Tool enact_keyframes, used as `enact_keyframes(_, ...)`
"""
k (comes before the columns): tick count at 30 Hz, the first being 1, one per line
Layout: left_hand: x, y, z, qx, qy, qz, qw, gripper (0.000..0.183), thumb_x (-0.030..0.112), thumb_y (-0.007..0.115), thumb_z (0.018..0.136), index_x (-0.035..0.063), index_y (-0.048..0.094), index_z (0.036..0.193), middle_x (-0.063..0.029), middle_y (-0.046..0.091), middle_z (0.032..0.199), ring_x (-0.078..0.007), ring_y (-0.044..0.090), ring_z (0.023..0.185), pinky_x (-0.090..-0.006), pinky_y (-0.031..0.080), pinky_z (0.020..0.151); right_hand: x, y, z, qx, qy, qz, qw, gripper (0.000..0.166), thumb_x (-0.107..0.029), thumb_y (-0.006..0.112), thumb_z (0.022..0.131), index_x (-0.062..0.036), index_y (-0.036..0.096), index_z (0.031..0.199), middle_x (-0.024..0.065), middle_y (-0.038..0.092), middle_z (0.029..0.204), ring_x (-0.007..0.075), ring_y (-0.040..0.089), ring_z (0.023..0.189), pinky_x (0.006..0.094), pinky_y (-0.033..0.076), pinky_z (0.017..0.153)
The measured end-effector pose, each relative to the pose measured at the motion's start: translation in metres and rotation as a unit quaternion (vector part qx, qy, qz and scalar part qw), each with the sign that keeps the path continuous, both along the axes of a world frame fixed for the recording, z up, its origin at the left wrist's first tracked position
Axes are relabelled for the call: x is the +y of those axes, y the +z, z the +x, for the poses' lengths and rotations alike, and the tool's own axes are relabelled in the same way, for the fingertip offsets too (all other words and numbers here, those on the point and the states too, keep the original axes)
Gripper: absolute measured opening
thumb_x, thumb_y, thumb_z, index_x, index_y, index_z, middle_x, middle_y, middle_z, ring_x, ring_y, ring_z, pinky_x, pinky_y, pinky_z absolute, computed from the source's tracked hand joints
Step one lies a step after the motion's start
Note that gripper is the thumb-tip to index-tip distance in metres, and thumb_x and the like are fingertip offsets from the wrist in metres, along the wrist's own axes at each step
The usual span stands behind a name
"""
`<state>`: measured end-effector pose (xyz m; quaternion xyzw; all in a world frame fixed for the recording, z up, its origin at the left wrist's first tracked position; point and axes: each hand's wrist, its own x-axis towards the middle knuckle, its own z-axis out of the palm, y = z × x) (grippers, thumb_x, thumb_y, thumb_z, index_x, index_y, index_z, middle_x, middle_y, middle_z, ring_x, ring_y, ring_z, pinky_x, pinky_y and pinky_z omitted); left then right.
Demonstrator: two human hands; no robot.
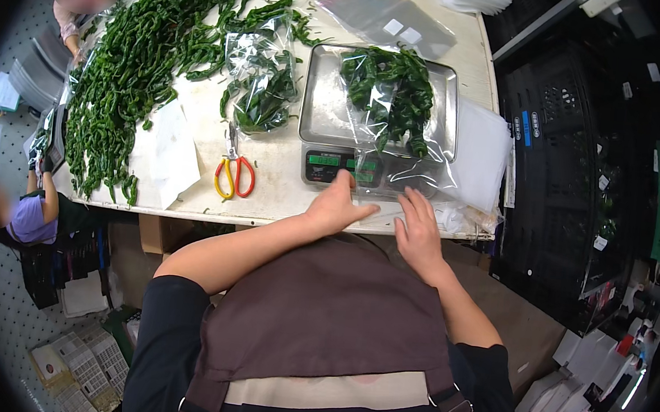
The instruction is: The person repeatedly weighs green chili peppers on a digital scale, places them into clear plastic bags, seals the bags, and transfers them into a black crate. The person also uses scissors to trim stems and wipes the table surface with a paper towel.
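A clear plastic bag of green peppers (398, 100) lies on the metal tray (320, 111) of a digital scale (339, 165). Its open-looking end hangs over the scale's front. My left hand (339, 204) is at the scale's lower edge, thumb and fingers apart, near the bag's end. To the right, my right hand (420, 223) has its fingers spread beside the same plastic; whether it touches the film is unclear. Left of the tray stands another clear bag with peppers (263, 100). Scissors with red and yellow handles (235, 177) lie below that bag.
Loose green peppers (135, 77) cover the table's left side. A white paper sheet (174, 154) lies beside them. Flat clear bags (387, 22) are behind the scale, white sheets (481, 154) at its right. Black crates (563, 167) stand right of the table. Two people are at the left.
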<state>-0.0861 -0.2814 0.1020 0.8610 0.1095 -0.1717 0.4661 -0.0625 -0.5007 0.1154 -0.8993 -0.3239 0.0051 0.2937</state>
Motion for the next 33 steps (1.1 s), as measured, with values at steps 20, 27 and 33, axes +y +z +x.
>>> enact_keyframes(20,0.007,0.014,0.007,-0.342,-0.068,0.119,0.93,0.026,0.014,0.07,0.078,0.0051,0.045,0.082,-0.0134,0.046,0.085,-0.0333,0.049,0.074,-0.0423,0.039,0.063,0.038,-0.032,0.041,-0.076,-0.243,0.103,0.961,0.025,-0.01,0.058,0.088,0.0023,0.053,0.109,0.0201,0.054,0.103,0.0364,0.052,0.099,0.0453,0.041,0.09)
enact_keyframes(27,0.027,0.045,-0.003,-0.408,-0.104,0.059,0.905,0.042,0.024,0.078,0.073,0.0046,0.052,0.099,-0.0136,0.053,0.1,-0.032,0.052,0.087,-0.0396,0.042,0.076,-0.033,0.02,-0.053,0.12,-0.239,0.275,0.924,0.015,-0.006,0.048,0.09,0.0017,0.056,0.099,0.011,0.058,0.094,0.0195,0.056,0.084,0.0299,0.047,0.078)
enact_keyframes(33,0.005,0.099,-0.002,-0.306,-0.364,0.039,0.879,0.052,0.026,0.073,0.08,0.0083,0.051,0.123,-0.0116,0.056,0.108,-0.0298,0.055,0.101,-0.0413,0.043,0.088,-0.015,0.073,-0.032,0.279,-0.087,0.334,0.896,0.021,-0.019,0.052,0.096,0.0006,0.059,0.101,0.0064,0.06,0.095,0.0104,0.054,0.08,0.0234,0.045,0.072)
